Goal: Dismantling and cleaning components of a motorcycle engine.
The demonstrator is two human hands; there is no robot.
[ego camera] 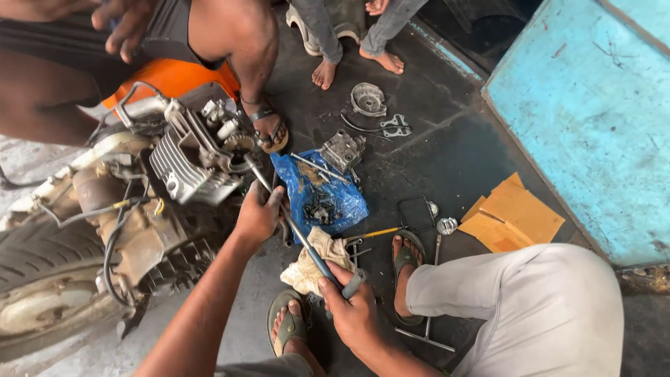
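Both forearms are bare, no sleeves or gloves, and the left hand (257, 218) and right hand (354, 315) look grimy. Light grey trousers (537, 307) cover the right leg; olive-green rubber sandals (287, 322) are on both feet.

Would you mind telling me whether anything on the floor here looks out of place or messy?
Yes: loose engine parts lie scattered on the stained dark floor beside a crumpled blue plastic sheet. A dirty rag sits bunched under the long tool that the left hand and right hand grip.
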